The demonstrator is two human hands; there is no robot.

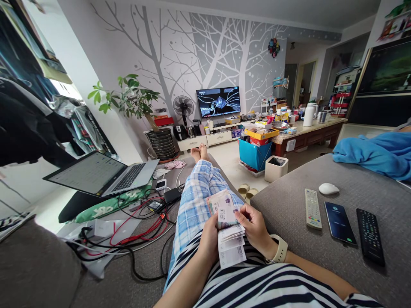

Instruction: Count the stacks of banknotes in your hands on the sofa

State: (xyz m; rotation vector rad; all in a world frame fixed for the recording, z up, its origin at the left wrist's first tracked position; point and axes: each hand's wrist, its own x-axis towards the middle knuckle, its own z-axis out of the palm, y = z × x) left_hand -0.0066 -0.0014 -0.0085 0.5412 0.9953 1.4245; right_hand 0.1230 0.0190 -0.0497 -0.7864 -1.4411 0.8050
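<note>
A bundle of banknotes (pixel 227 209) is held over my lap, with several notes fanned and the lower ones (pixel 231 253) hanging down toward my striped shirt. My left hand (pixel 210 237) grips the bundle along its left side, fingers closed and partly hidden behind the notes. On the right side, my right hand (pixel 255 226) pinches the notes between thumb and fingers. A pale watch (pixel 280 249) is around my right wrist. My legs in blue checked trousers (pixel 199 201) stretch out beneath the notes.
On the sofa to the right lie a light remote (pixel 312 208), a white mouse (pixel 329 189), a phone (pixel 340 223) and a black remote (pixel 370 236). Left of my legs are an open laptop (pixel 130 177) and tangled cables (pixel 144 235). A bin (pixel 276 170) stands beyond the sofa.
</note>
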